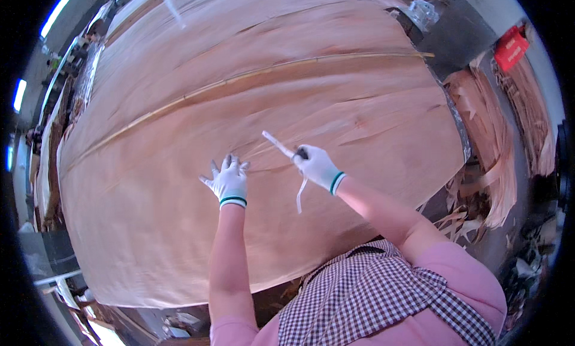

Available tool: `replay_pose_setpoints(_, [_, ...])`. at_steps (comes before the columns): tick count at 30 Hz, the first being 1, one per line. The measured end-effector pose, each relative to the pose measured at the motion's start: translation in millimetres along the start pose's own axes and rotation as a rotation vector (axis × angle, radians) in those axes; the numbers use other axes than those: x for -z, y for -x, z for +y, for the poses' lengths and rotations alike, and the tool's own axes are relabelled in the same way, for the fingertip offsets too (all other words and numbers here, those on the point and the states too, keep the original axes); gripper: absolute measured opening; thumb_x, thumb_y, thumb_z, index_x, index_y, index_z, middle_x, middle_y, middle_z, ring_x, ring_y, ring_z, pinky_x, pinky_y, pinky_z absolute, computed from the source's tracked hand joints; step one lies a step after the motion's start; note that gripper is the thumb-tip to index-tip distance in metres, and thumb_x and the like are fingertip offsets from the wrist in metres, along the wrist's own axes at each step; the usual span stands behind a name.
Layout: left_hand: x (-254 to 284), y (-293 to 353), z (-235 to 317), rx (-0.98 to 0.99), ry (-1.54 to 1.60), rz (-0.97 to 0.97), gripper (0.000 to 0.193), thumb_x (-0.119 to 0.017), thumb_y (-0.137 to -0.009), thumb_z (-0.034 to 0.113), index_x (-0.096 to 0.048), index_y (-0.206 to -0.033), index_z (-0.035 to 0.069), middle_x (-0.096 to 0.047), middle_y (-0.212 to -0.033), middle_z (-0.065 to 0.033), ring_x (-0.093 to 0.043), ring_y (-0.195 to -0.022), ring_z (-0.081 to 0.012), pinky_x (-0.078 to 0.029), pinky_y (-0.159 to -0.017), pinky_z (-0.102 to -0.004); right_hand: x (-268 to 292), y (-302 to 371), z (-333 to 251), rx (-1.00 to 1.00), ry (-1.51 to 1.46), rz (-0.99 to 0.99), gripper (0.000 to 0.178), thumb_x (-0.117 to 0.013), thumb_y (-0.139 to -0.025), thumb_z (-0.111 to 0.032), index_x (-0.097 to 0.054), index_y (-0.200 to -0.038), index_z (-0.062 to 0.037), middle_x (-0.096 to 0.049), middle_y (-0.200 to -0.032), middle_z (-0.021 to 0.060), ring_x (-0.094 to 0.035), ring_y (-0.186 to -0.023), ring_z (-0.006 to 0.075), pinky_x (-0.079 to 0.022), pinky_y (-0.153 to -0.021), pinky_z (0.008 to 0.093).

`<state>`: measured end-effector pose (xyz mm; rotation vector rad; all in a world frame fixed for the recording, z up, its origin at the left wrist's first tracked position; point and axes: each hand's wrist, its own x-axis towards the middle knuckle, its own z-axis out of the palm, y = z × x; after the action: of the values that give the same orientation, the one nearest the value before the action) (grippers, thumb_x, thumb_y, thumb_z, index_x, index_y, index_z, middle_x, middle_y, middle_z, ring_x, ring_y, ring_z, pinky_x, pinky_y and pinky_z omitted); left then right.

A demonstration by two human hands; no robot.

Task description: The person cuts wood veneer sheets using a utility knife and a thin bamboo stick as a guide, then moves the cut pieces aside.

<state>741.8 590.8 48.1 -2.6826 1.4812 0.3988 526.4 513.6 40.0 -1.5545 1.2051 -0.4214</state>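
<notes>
A broad sheet of thin tan wood veneer (150, 220) spreads in front of me, with creases and splits running across it. My left hand (229, 181), in a white glove with a green-edged cuff, rests on the sheet with its fingers spread. To its right, my gloved right hand (317, 165) is closed on a narrow white strip (277, 143). One end of the strip points away to the upper left, and a loose tail hangs below the fingers. Something dark shows at the fingertips; I cannot tell whether it is the glove's coating or a small tool.
A long thin yellowish stick (239, 79) lies across the veneer beyond my hands. Another white strip (172, 8) shows at the far edge. Torn veneer pieces (485, 148) are heaped at the right, near a red item (511, 48). Clear crumpled plastic (422, 14) sits at the far right.
</notes>
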Motion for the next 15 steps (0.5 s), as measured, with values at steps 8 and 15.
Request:
replay_pose_setpoints(8, [-40,-32,98,-0.609,-0.053,0.174,0.046,-0.043,-0.094,0.031,-0.043,-0.139,0.02,-0.035,-0.149,0.0022,-0.02,-0.142,-0.0273,-0.003,-0.109,-0.0638,22,-26,11,-0.415,-0.48,-0.057,0.018,-0.064,-0.082,-0.021,-0.057,-0.078,-0.0045,-0.052,-0.059,0.004,-0.041,-0.042,0.0111,-0.03,-0.039,0.0263])
replay_pose_setpoints(15, [-40,-31,98,-0.557,-0.066,0.016,0.052,-0.035,-0.096,0.038,-0.032,-0.145,0.022,-0.022,-0.154,0.003,-0.018,-0.143,-0.0255,-0.003,-0.108,-0.0656,90,2,12,-0.235,0.073,-0.127,0.024,-0.057,-0.085,-0.023,-0.064,-0.089,-0.0005,-0.066,-0.075,0.0169,-0.066,-0.075,0.0319,-0.051,-0.069,0.0417])
